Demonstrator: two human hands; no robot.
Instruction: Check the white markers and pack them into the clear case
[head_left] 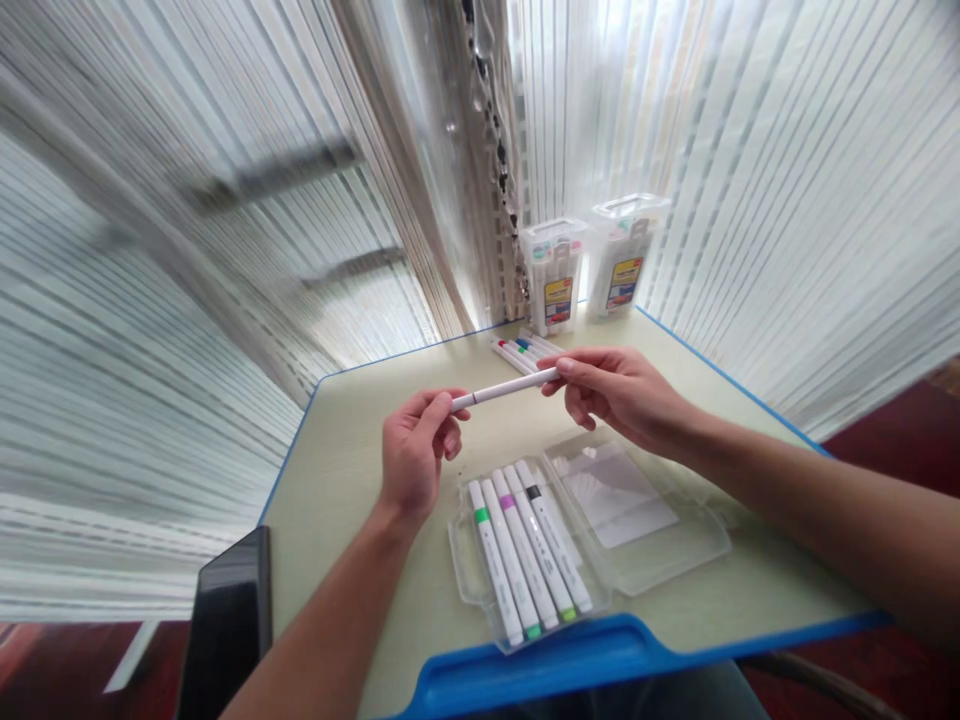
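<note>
A white marker [514, 386] with a thin dark ring is held level above the table by its two ends. My left hand [420, 440] pinches its left end between thumb and fingers. At the other end, the thumb and fingertips of my right hand [607, 390] grip the marker. Below them lies an opened clear plastic case [461, 575]. Several white markers [517, 550] with green, purple and black bands lie side by side in its left half. The right half, the lid [675, 570], has a white card [619, 495] in it.
Loose markers [517, 350] with coloured bands lie behind my hands. Two clear boxes of markers [555, 285] stand at the back corner. The pale table [337, 450] has a blue edge. A black flat device [229, 600] sits at the left edge. Striped curtains [750, 200] hang around the table.
</note>
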